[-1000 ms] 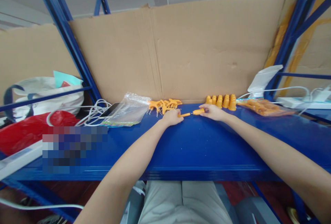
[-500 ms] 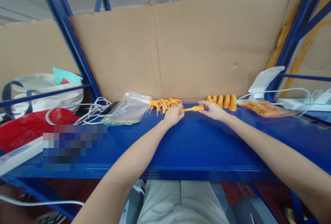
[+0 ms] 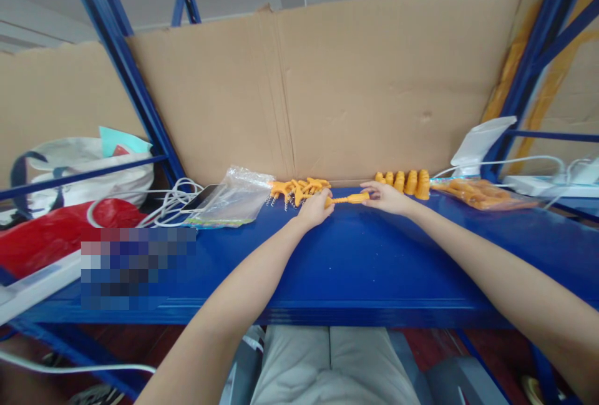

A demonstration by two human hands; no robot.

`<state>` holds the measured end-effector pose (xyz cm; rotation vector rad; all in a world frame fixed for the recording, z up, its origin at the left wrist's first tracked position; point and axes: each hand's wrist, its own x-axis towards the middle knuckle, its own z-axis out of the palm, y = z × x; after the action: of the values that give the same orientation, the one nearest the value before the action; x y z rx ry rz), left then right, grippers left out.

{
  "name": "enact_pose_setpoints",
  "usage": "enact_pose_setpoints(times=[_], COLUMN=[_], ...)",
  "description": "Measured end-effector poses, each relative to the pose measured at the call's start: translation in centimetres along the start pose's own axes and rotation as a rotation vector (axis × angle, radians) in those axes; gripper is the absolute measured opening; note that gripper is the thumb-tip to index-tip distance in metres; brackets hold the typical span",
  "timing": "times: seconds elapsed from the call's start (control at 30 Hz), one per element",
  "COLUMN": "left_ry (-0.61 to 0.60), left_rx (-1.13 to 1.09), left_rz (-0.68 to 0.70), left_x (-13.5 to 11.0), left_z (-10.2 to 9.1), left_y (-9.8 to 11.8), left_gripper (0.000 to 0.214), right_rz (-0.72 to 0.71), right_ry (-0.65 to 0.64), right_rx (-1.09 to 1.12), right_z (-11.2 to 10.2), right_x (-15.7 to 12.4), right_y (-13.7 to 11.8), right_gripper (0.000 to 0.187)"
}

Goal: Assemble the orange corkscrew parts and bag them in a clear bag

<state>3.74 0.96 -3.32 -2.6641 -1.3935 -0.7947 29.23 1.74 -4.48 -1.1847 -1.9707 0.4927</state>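
Between my hands, low over the blue shelf point(image 3: 346, 249), lies a slim orange plastic rod point(image 3: 354, 198) with a ridged stem and a thicker right end. My left hand point(image 3: 315, 208) is closed round its left end. The fingers of my right hand point(image 3: 384, 198) pinch the thick right end. Just behind and left of my left hand is a pile of branched orange plastic pieces point(image 3: 282, 189), with thin curly metallic-looking bits at their ends. To the right of my right hand, a row of orange cup-like pieces point(image 3: 412, 184) stands against the cardboard.
A clear plastic bag point(image 3: 241, 196) lies left of the pile; another bag holding orange pieces point(image 3: 482, 194) lies at the right. White cables point(image 3: 175, 202), a red bag point(image 3: 56, 233) and a white cloth bag point(image 3: 88, 174) are at the left. A cardboard sheet point(image 3: 355, 93) walls the back.
The view has shifted very slightly. Both hands keep their hold on the orange rod, nearly in the same place.
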Motion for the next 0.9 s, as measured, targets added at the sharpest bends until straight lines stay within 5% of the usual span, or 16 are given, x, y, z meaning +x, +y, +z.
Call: enact_pose_setpoints(times=[0.13, 0.63, 0.9], left_ry=[0.028, 0.018, 0.004], left_rx=[-0.079, -0.196, -0.238], left_rz=[-0.004, -0.069, -0.068], left_x=[0.3, 0.9, 0.9], left_z=[0.2, 0.5, 0.5], left_y=[-0.3, -0.9, -0.8], left_gripper=[0.022, 0.019, 0.017], right_rz=[0.06, 0.315, 0.41], right_ry=[-0.05, -0.071, -0.078], right_rx=[0.106, 0.309, 0.329], right_z=[-0.6, -0.5, 0.0], right_x=[-0.2, -1.1, -1.2], right_y=[-0.2, -4.2, -5.3], right_gripper=[0.059, 0.015, 0.023])
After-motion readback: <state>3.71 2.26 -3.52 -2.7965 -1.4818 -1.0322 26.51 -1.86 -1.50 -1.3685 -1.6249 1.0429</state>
